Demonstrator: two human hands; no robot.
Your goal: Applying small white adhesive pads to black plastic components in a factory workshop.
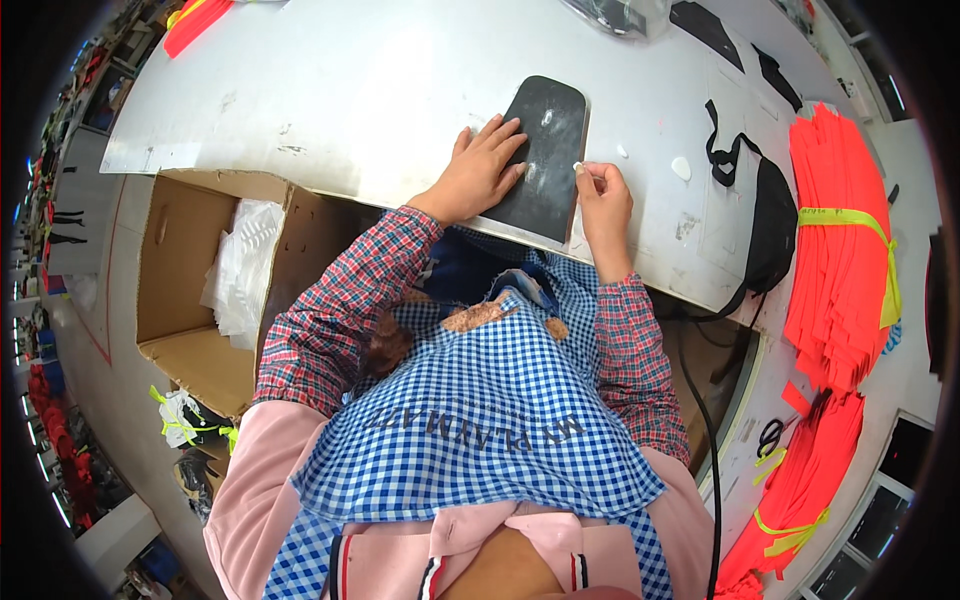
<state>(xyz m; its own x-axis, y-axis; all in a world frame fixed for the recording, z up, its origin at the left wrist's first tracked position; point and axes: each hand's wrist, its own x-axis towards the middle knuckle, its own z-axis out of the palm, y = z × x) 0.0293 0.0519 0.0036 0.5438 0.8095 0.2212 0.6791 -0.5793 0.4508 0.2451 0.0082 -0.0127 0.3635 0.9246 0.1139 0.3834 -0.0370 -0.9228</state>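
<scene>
A dark, flat panel with rounded far corners [545, 120] lies on the white table, its near end at the table's front edge. Pale smudges show on its surface. My left hand [478, 170] rests on the panel's left side, fingers spread and flat. At the panel's right edge, my right hand [604, 200] is closed in a pinch on a small white piece of tailor's chalk [578, 167], only its tip showing. Two more white pieces lie to the right, a larger chalk piece [681, 168] and a smaller one.
An open cardboard box [190, 260] with clear plastic bags [243, 265] stands at the left. On the right are a black strapped bag [770, 225], tied bundles of orange-red fabric [835, 250] and scissors [770, 438]. A plastic-wrapped item [620, 15] lies at the far edge.
</scene>
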